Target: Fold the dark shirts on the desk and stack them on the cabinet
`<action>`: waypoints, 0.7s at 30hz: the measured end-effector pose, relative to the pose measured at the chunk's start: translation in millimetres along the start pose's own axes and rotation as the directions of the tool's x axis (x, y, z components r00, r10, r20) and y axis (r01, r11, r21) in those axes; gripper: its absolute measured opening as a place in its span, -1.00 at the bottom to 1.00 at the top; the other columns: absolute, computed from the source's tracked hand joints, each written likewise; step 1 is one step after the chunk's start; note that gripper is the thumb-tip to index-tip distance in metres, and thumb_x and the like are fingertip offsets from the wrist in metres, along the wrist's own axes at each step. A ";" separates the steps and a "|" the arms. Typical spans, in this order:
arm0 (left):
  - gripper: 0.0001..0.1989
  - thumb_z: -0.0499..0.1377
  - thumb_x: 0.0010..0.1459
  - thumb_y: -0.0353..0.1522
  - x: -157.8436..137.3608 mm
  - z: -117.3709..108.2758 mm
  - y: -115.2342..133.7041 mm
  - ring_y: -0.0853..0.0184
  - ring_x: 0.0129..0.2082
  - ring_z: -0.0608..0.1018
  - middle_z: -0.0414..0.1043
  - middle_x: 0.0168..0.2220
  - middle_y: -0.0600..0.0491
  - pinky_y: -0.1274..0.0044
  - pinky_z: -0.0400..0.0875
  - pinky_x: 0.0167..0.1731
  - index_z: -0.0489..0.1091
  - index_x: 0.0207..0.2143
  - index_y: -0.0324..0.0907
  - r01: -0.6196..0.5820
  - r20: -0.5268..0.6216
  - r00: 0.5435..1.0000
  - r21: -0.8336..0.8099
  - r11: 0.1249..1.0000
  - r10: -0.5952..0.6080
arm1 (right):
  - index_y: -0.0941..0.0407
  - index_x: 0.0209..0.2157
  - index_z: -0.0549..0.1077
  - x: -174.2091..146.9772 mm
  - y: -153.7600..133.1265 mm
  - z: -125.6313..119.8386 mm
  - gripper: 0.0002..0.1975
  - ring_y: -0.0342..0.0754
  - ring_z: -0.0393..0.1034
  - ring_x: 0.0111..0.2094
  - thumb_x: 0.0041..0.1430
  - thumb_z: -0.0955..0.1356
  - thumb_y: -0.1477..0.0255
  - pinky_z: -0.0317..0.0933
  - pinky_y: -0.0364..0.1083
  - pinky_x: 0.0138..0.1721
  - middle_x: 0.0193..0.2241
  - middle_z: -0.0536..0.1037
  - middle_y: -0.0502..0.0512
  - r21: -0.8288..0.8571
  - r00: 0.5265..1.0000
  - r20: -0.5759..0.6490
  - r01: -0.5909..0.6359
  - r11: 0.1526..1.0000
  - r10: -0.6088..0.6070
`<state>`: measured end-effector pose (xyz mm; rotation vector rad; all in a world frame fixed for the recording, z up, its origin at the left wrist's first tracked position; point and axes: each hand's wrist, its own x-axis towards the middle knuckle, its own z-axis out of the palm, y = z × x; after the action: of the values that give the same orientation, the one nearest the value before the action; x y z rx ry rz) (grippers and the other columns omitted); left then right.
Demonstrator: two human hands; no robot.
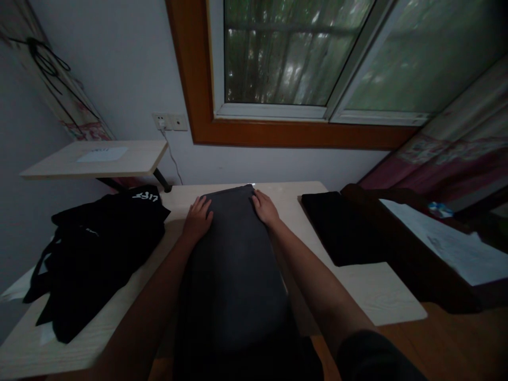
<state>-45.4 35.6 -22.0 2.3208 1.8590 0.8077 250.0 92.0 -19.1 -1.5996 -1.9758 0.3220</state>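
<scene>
Left hand (197, 218) and right hand (265, 208) flat, fingers spread on grey folded garment (234, 264); black clothes (103, 248) left, white lettering unreadable; pale table (381, 291)

On your left there's a heap of black clothes (99, 248) on the light wood table (381, 296). To your right, a flat black folded piece (341, 227) sits near the table's edge. Behind the heap you've got a small side shelf (135, 159) with a paper (102, 154) on it, plus a wall socket (170, 122) and a window (301, 53).
</scene>
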 end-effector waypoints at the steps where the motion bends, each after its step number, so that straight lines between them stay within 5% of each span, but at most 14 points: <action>1: -0.51 0.02 0.32 -0.29 -1.4 -0.5 -2.6 0.06 0.43 0.12 0.17 0.38 -0.16 0.12 0.08 0.36 0.30 0.26 -0.22 0.026 -0.048 0.998 -0.029 0.999 -0.027 | 0.19 0.30 0.33 -5.9 2.1 -3.0 -0.43 0.05 0.17 0.34 0.47 0.09 0.19 -0.01 0.06 0.36 0.30 0.34 0.28 0.023 0.999 -0.014 0.029 0.999 -0.029; 7: -0.51 0.10 0.22 -0.33 -25.8 -15.2 -8.8 0.06 0.20 0.39 0.38 0.16 -0.20 0.17 0.25 0.26 0.34 0.20 -0.21 0.119 -0.123 0.984 -0.109 0.987 -0.132 | 0.14 0.19 0.42 -51.2 6.3 -23.6 -0.54 0.10 0.37 0.10 0.43 0.18 0.23 0.19 0.08 0.20 0.02 0.55 0.25 0.085 0.993 -0.081 0.094 0.992 -0.087; 17: -0.38 0.18 0.18 -0.20 -93.0 -50.2 7.6 0.07 -0.05 0.54 0.53 -0.06 -0.09 0.16 0.35 0.10 0.26 0.26 -0.16 0.233 0.051 0.972 -0.106 0.967 -0.229 | 0.07 0.14 0.46 -134.1 -8.1 -55.8 -0.60 0.11 0.40 -0.02 0.36 0.30 0.22 0.26 0.10 0.08 -0.16 0.59 0.15 0.243 0.995 0.020 0.090 0.966 -0.098; 21: -0.35 0.19 0.16 -0.23 -102.2 -54.6 10.6 0.10 -0.15 0.58 0.57 -0.15 -0.05 0.20 0.44 0.00 0.24 0.30 -0.12 0.253 0.127 0.964 -0.150 0.956 -0.235 | -0.01 0.03 0.55 -150.9 -11.3 -58.2 -0.70 0.12 0.35 0.10 0.33 0.32 0.30 0.22 0.13 0.15 -0.08 0.59 0.15 0.256 0.990 0.066 0.102 0.961 -0.122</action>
<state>-73.3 -76.4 -7.7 1.9480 1.9036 0.7560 292.0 -64.2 -8.1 -1.3275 -1.9858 0.5774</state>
